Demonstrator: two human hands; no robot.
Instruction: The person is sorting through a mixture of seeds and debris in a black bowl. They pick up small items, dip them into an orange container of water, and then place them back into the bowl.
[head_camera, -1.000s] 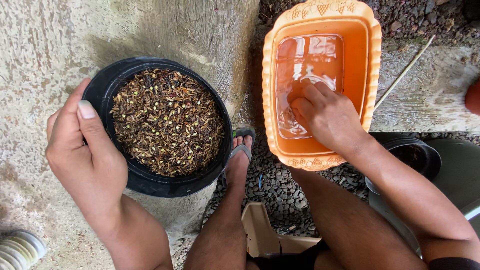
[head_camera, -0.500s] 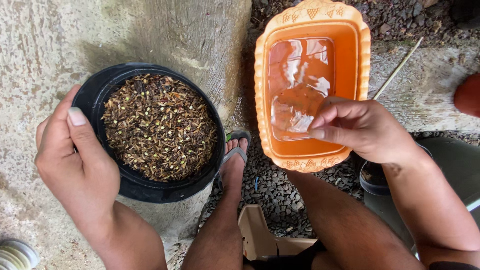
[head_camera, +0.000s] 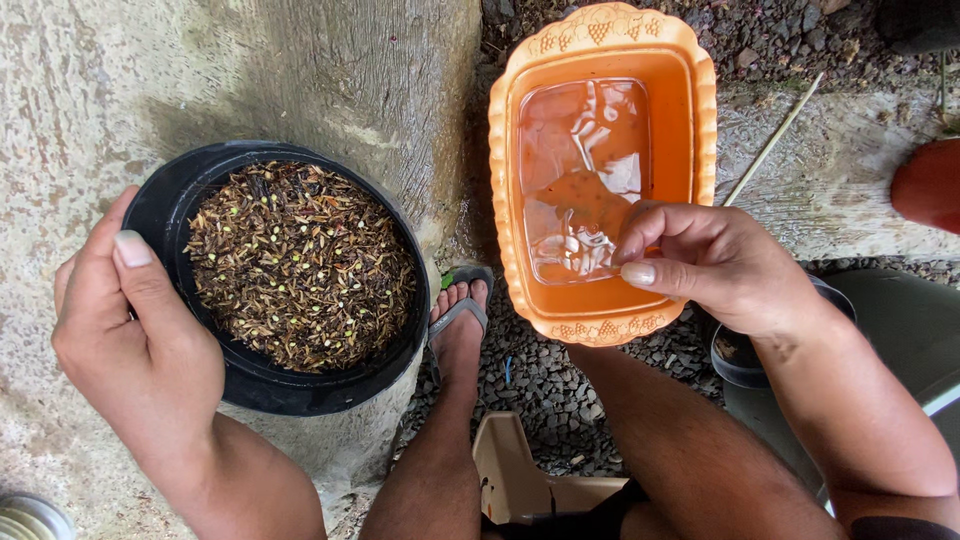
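Black bowl (head_camera: 290, 275) of dry brown seed-and-husk mix (head_camera: 300, 265) sat on the rough concrete surface (head_camera: 150, 90) at the left of the head view, tilted slightly and held at its near-left rim by the left hand (head_camera: 130, 340), thumb hooked over the edge, fingers wrapped under, closed on the bowl. Orange plastic tub (head_camera: 603, 170) stood just beside it to the right, on the gravel (head_camera: 560, 390), holding shallow clear water (head_camera: 585, 180) with some pale bits sunk at the bottom. Right hand (head_camera: 715, 265) hovered over the tub's near end, fingertips (head_camera: 632, 250) pinched together just above or at the water; whether it held a few seeds could not be told, too small. Step judged: sorting or rinsing, with the pinch made at the tub rather than at the bowl. Next move would call for a steady bowl grip and a short cross from tub to bowl without spilling water over the low rim. Around: sandalled foot (head_camera: 458, 320) planted between bowl and tub, right in the crossing lane; thin stick (head_camera: 772, 140) lying on the slab right of the tub; red rounded object (head_camera: 928, 185) at the far right edge, cut off; dark pot (head_camera: 740, 350) partly hidden under the right wrist; tan stool part (head_camera: 520, 470) between the legs; pale round lid-like thing (head_camera: 30, 518) at the bottom-left corner. Foot and bowl rim looked the likeliest things to bump.
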